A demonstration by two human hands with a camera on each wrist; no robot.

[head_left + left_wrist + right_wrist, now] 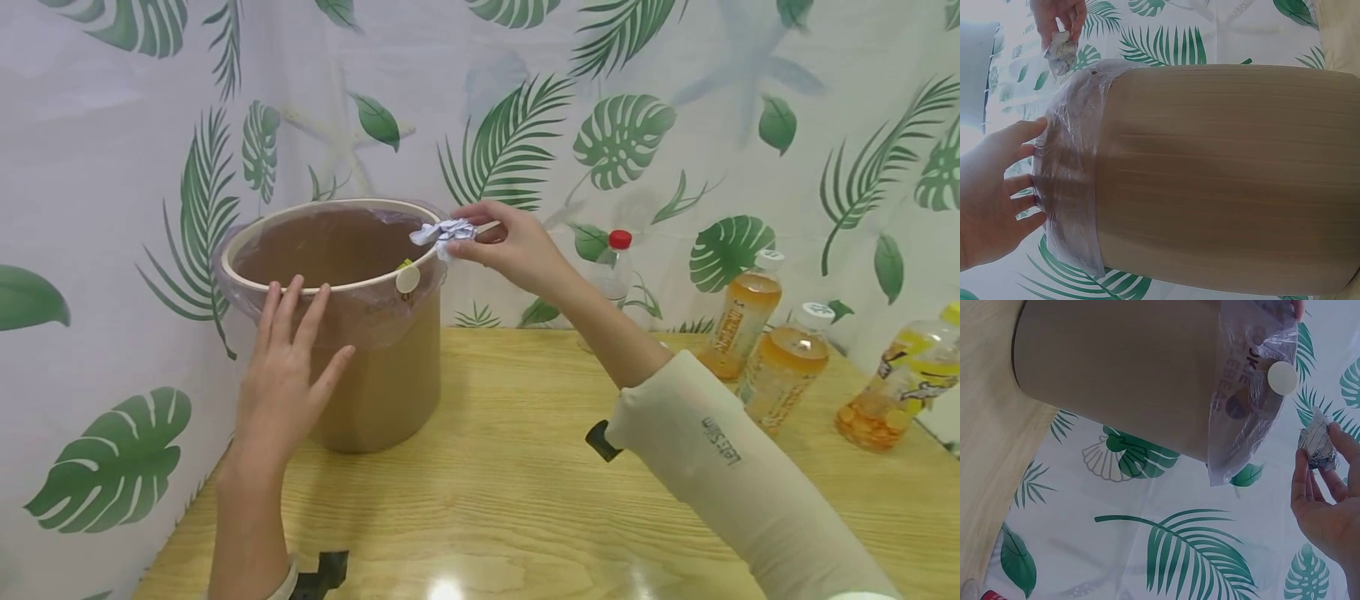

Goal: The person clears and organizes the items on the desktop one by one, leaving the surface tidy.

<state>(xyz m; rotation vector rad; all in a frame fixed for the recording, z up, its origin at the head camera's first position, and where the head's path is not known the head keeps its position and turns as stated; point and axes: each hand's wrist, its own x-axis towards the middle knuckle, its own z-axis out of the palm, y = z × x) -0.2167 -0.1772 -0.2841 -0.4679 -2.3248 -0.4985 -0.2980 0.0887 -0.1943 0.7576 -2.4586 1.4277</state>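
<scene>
A brown trash can (375,375) stands on the table, lined with a clear plastic bag (1072,187) folded over its rim. My left hand (281,383) touches the near side of the rim with fairly straight, spread fingers. At the rim's right side, my right hand (510,250) pinches a crumpled piece of paper (446,233) between thumb and fingers. In the right wrist view dark lines mark the crumpled paper (1318,444), which is apart from the bag. A round cream knob (1282,378) sits by the rim.
Right of the trash can, several bottles stand on the wooden table (510,483): a red-capped clear bottle (617,267), two white-capped amber drinks, and a yellow-capped bottle (900,383). A leaf-patterned cloth (525,125) covers the wall close behind and to the left.
</scene>
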